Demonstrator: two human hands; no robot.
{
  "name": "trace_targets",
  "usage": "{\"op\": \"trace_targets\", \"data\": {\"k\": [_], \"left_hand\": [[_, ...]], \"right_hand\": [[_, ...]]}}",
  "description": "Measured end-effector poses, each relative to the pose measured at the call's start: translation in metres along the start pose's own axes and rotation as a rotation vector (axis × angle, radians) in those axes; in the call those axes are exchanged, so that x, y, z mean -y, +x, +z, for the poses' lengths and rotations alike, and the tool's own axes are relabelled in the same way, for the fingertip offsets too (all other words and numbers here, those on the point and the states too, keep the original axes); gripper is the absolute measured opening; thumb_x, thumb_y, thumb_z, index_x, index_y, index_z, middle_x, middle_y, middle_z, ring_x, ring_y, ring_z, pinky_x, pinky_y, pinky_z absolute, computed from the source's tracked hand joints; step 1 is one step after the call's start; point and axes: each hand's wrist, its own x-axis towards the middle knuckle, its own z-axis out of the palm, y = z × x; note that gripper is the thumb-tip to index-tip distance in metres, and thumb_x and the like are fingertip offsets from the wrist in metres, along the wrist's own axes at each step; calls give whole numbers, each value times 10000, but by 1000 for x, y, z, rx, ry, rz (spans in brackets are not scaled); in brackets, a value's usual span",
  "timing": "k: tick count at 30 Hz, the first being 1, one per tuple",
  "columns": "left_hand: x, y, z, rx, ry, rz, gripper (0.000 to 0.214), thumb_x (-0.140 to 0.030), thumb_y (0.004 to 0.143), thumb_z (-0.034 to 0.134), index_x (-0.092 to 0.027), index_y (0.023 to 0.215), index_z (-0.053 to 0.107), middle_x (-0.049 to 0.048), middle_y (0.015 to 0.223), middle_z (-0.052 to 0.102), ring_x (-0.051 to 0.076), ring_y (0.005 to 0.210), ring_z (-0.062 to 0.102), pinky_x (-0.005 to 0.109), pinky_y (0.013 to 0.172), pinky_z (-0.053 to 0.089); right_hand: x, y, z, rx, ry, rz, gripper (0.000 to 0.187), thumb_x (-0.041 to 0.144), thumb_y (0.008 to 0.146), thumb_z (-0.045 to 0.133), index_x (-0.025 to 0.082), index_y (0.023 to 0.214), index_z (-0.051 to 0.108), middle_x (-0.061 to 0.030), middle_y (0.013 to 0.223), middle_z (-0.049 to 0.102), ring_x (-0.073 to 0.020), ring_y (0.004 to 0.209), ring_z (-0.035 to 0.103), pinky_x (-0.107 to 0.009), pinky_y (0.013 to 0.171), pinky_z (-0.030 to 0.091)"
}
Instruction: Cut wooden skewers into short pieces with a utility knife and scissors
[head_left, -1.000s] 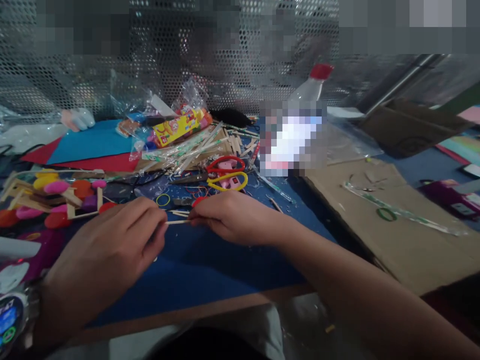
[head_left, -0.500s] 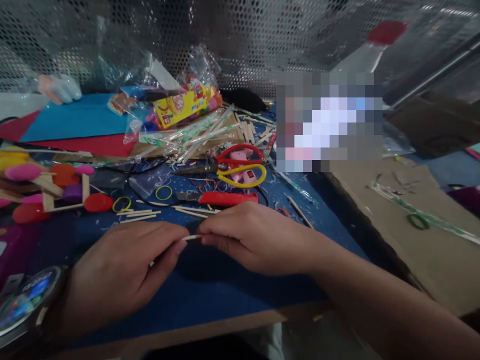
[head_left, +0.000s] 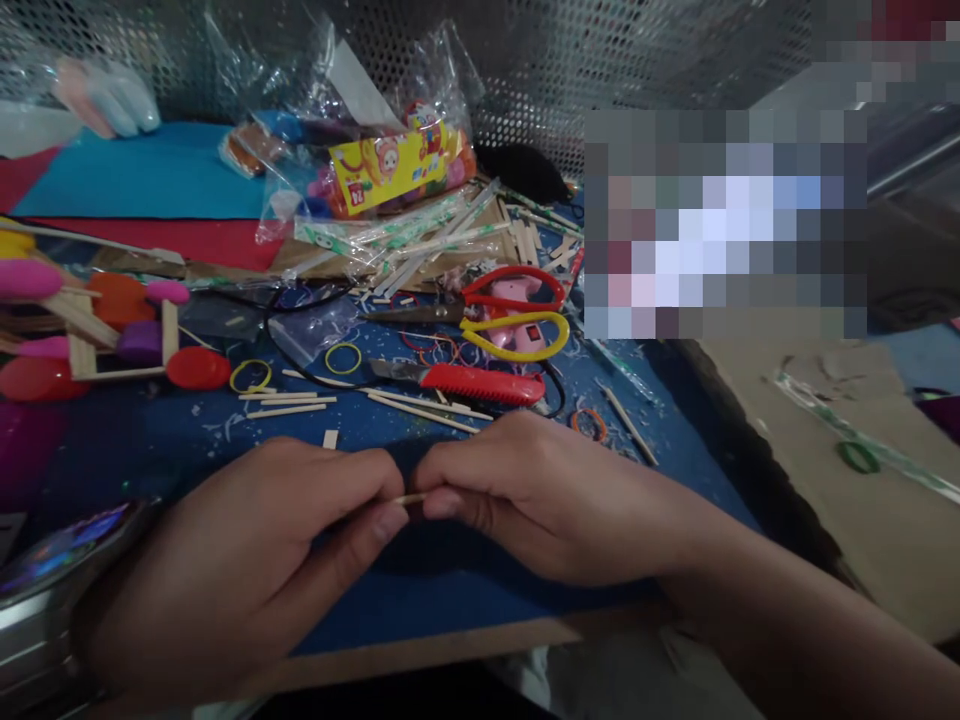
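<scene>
A thin pale wooden stick (head_left: 410,499) spans the small gap between my two hands; most of it is hidden by the fingers. My left hand (head_left: 255,550) pinches one end between thumb and forefinger. Closed on the other end is my right hand (head_left: 540,500). Just beyond them lie several loose wooden sticks (head_left: 291,411), a red utility knife (head_left: 480,382) with its blade out, and a pair of scissors (head_left: 517,310) with one red and one yellow handle.
At the left stands a small wooden stick frame with coloured round pieces (head_left: 199,368). Behind are a plastic bag of colourful things (head_left: 397,170) and blue sheets (head_left: 150,185). Rubber bands (head_left: 343,358) and shavings dot the blue table. Cardboard (head_left: 810,480) lies at the right.
The view has shifted, so the table items sit higher in it. Both hands still grip the stick but have drawn closer together, leaving less of it showing.
</scene>
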Motion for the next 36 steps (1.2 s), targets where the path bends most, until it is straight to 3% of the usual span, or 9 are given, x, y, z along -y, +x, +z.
{"op": "trace_targets", "data": {"k": [5, 22, 36], "left_hand": [[3, -1, 2, 60, -78, -18, 337, -331, 1069, 364, -241, 839, 594, -76, 673, 639, 95, 567, 565, 255, 520, 347], [5, 1, -6, 110, -190, 98, 280, -268, 1057, 430, -256, 845, 612, -94, 703, 656, 69, 613, 596, 194, 599, 418], [1, -4, -2, 90, -288, 40, 343, -319, 1051, 414, -253, 803, 642, -61, 663, 638, 99, 593, 575, 223, 653, 469]], "right_hand": [[0, -3, 1, 2, 68, -14, 206, 228, 1064, 509, 149, 967, 673, 21, 770, 661, -91, 648, 533, -202, 637, 372], [1, -3, -2, 32, 294, -29, 197, 231, 1053, 537, 163, 966, 700, -15, 906, 770, -91, 789, 688, -176, 699, 470], [2, -2, -2, 41, 338, -97, 201, 194, 1037, 561, 107, 969, 728, -39, 866, 760, -86, 791, 688, -148, 703, 479]]}}
